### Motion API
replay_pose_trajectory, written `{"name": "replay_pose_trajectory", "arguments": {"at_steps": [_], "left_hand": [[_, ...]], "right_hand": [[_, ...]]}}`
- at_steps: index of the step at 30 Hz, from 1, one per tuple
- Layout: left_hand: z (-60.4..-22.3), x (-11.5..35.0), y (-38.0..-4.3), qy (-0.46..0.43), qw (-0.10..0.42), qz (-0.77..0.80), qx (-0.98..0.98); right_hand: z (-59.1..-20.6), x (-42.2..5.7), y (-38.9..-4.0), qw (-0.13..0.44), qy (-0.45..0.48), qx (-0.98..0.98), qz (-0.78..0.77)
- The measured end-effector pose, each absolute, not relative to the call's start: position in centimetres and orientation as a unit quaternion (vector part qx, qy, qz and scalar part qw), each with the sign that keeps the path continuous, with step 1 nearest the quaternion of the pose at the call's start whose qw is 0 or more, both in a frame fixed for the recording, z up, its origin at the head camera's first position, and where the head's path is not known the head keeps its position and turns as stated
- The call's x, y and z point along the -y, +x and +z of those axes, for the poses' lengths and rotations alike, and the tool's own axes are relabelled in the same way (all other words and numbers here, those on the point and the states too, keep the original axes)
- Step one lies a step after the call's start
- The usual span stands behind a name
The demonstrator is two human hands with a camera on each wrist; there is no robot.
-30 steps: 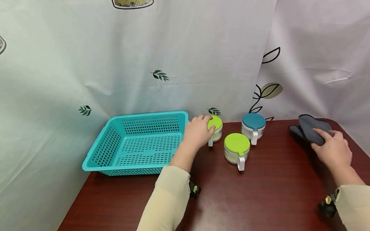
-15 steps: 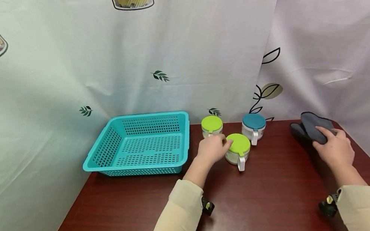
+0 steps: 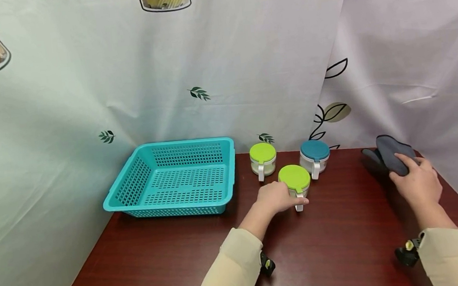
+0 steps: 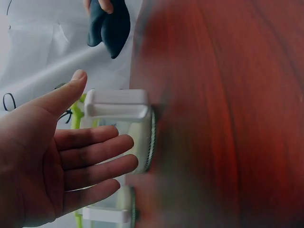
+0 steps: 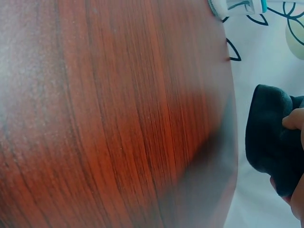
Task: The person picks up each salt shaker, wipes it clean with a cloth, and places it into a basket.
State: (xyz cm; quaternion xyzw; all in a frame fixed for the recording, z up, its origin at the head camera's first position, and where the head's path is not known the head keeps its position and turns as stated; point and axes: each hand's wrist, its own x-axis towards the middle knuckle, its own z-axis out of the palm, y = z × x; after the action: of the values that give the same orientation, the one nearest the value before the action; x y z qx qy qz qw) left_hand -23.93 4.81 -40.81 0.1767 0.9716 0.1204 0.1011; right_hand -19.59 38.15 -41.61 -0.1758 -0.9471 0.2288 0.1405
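1. Basket (image 3: pixel 164 207) left on the table (image 3: pixel 341 252).
2. Right of it, the far-left jar (image 3: pixel 262 155), then the far-right jar (image 3: pixel 314 151).
3. Near jar (image 3: pixel 294 178) before these, between them left to right.
4. Cloth (image 3: pixel 394 156) right of all jars, in the right grip (image 3: pixel 419 183).

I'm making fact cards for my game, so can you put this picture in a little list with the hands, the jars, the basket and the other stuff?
left hand: fingers straight, by the front green-lidded jar; touching or not is unclear
right hand: holds a dark gray cloth item
other jars: back green-lidded jar, blue-lidded jar
basket: turquoise, full of little holes, left of the jars
table: reddish brown
backdrop: pale, with plant prints
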Motion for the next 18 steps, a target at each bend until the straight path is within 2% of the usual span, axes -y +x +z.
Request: {"name": "replay_pose_trajectory", "arguments": {"at_steps": [18], "left_hand": [[-42.0,-5.7,-23.4,0.134,0.105,0.2,-0.965]], "right_hand": [[-41.6,-38.4,-19.4,0.14,-0.179,0.945,0.233]]}}
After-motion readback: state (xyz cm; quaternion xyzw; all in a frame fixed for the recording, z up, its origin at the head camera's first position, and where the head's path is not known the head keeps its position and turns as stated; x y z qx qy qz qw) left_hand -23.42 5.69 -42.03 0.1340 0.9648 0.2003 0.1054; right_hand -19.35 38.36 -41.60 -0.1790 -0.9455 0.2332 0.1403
